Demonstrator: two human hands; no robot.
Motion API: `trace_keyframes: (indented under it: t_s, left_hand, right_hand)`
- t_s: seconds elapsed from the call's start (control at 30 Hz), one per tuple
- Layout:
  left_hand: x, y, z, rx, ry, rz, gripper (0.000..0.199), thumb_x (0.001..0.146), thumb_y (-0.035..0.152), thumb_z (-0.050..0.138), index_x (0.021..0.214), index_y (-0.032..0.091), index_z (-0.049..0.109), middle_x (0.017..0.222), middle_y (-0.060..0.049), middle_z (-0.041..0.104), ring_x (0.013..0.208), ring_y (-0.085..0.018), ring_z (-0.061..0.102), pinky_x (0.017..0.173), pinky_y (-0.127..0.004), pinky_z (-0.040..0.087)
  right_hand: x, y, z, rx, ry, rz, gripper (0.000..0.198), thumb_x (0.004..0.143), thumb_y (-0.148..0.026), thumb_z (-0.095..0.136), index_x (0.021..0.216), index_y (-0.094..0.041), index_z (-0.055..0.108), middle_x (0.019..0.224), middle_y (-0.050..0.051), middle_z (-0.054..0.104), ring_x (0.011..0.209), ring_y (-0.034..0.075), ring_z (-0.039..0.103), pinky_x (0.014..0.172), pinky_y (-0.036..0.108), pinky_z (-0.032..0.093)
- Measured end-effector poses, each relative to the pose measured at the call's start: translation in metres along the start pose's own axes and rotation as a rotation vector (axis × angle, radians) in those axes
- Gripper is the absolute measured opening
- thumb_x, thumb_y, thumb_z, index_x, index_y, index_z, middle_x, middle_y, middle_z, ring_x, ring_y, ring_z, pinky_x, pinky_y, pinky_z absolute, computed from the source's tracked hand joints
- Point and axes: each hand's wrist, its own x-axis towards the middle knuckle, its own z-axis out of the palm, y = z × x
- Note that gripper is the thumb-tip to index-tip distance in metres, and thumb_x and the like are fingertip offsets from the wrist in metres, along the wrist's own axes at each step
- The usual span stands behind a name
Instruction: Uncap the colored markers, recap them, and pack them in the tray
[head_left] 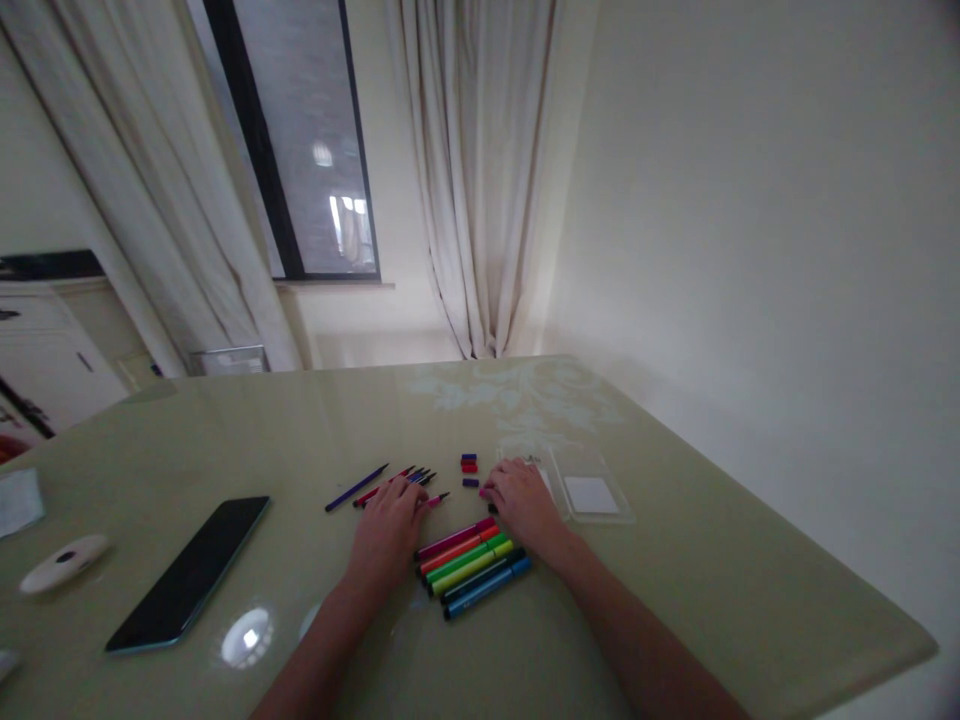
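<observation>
Pink marker (pixel 435 501), uncapped, dark-tipped, is pinched in the left grip (pixel 393 516); a pink cap (pixel 482 492), in the right grip (pixel 520 497). Print on the clear case (pixel 619 500) is illegible.

Pink marker (pixel 435 501) — uncapped, tip rightward.

Markers (pixel 472 568) on tbl (pixel 712 560), tablet (pixel 191 570) L, case (pixel 581 463) behind R

Smooth plastic markers (pixel 472 568), clear plastic case (pixel 577 463), tabletop (pixel 712 560) — smooth and glossy, cloth curtains (pixel 480 150) — matt, wall (pixel 750 250) matt
</observation>
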Motion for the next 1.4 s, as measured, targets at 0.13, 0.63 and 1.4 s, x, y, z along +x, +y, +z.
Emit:
trace_keyframes:
  t_s: [0.13,0.63,1.4]
  left_hand:
    - [0.000,0.002,-0.001,-0.108,0.026,0.015,0.016,0.099,0.029,0.052,0.100,0.023,0.066,0.107,-0.007,0.072,0.107,-0.027,0.064,0.095,-0.042,0.045]
    - [0.000,0.016,-0.004,-0.379,0.004,0.067,0.019,0.101,0.035,0.047,0.098,0.024,0.063,0.100,-0.005,0.073,0.096,-0.024,0.067,0.084,-0.035,0.048]
    - [-0.001,0.022,0.003,-0.607,0.055,0.068,0.020,0.097,0.036,0.053,0.096,0.023,0.067,0.093,-0.003,0.072,0.085,-0.020,0.066,0.076,-0.031,0.052]
  right_hand:
    - [0.000,-0.004,-0.005,0.163,0.070,0.014,0.020,0.102,-0.027,0.054,0.105,-0.018,0.072,0.105,0.008,0.074,0.101,0.023,0.064,0.090,0.034,0.040]
    - [-0.003,-0.008,-0.003,0.463,0.177,-0.160,0.013,0.100,-0.024,0.059,0.101,-0.020,0.071,0.102,0.005,0.075,0.099,0.020,0.066,0.091,0.031,0.044]
    - [-0.004,-0.006,-0.005,0.796,0.135,-0.040,0.021,0.092,-0.023,0.060,0.095,-0.020,0.080,0.079,0.003,0.074,0.071,0.016,0.066,0.067,0.026,0.049]
